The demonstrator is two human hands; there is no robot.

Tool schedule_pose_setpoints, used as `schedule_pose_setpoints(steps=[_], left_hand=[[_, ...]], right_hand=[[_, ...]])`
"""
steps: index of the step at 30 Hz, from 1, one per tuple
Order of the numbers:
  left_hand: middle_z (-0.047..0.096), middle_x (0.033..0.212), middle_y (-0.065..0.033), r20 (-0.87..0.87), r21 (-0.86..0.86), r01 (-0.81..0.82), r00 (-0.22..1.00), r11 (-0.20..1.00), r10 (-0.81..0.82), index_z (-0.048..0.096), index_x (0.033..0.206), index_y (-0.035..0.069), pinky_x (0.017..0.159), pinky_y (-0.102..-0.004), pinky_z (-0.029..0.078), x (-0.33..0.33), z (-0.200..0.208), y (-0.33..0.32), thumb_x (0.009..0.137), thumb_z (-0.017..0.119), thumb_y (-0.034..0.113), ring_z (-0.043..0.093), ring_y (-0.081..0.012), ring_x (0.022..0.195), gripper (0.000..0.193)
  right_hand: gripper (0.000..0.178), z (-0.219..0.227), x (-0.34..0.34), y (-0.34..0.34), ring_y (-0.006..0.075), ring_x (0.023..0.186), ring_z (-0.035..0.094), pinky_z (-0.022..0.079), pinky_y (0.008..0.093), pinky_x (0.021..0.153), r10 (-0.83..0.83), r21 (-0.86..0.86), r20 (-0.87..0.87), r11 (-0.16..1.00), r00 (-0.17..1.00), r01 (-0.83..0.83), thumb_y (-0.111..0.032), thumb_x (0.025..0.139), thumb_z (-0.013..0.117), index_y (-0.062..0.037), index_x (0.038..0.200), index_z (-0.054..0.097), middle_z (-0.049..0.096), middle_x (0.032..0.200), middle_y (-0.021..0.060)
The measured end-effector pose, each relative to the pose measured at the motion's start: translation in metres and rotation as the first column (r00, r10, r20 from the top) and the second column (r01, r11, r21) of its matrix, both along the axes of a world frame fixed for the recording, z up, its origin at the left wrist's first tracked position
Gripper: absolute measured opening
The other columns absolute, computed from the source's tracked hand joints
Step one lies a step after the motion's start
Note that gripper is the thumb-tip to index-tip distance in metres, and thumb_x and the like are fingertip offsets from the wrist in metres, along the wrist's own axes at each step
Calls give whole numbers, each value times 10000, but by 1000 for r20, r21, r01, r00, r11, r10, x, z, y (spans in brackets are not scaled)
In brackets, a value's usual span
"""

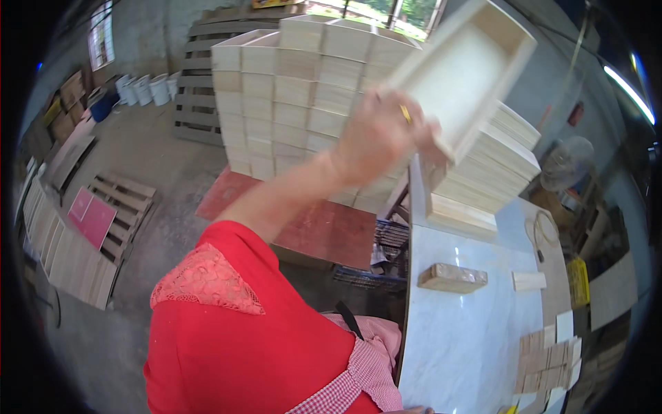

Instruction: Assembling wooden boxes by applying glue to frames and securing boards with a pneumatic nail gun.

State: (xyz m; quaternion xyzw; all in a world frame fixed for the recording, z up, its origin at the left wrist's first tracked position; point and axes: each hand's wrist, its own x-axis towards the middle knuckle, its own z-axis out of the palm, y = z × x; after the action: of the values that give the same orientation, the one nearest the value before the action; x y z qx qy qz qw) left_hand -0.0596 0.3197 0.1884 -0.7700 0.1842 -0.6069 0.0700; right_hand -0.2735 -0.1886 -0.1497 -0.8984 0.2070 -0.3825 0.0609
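My left hand (383,131), with a yellow ring on one finger, is raised and closed on the near end of a pale wooden box (462,76). The box is tilted, its hollow side facing me, and slightly blurred. Behind the hand rises a tall stack of similar wooden boxes (296,90). Just right of the held box, more pale boxes (483,179) are piled on the white-topped table (469,345). At the bottom edge, only a bit of my right hand (417,410) shows by the table's edge; its fingers are mostly cut off.
A brown-wrapped block (452,278) and a small wood piece (529,281) lie on the table. Thin wood slats (548,359) are spread at its right. A red board (324,231) is under the stack. Pallets (124,200) and white buckets (159,90) stand on the floor at left.
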Motion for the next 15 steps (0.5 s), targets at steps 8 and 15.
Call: schedule_pose_setpoints(steps=[8, 15], left_hand=[[595, 1180, -197, -53, -202, -625, 775, 754, 629, 628, 1099, 31, 898, -571, 438, -35, 98, 256, 715, 651, 105, 530, -414, 1129, 392], [601, 1247, -158, -121, -255, -406, 914, 878, 388, 613, 1208, 94, 975, -548, 431, -24, 94, 424, 661, 718, 153, 502, -423, 1206, 561]], right_hand=[[201, -21, 19, 5, 399, 828, 596, 460, 529, 759, 68, -69, 39, 996, 997, -65, -217, 815, 634, -29, 876, 668, 654, 906, 180], [224, -19, 64, 41, 397, 876, 593, 458, 505, 801, 95, -56, -48, 994, 994, -98, -200, 822, 627, -11, 940, 655, 649, 950, 188]])
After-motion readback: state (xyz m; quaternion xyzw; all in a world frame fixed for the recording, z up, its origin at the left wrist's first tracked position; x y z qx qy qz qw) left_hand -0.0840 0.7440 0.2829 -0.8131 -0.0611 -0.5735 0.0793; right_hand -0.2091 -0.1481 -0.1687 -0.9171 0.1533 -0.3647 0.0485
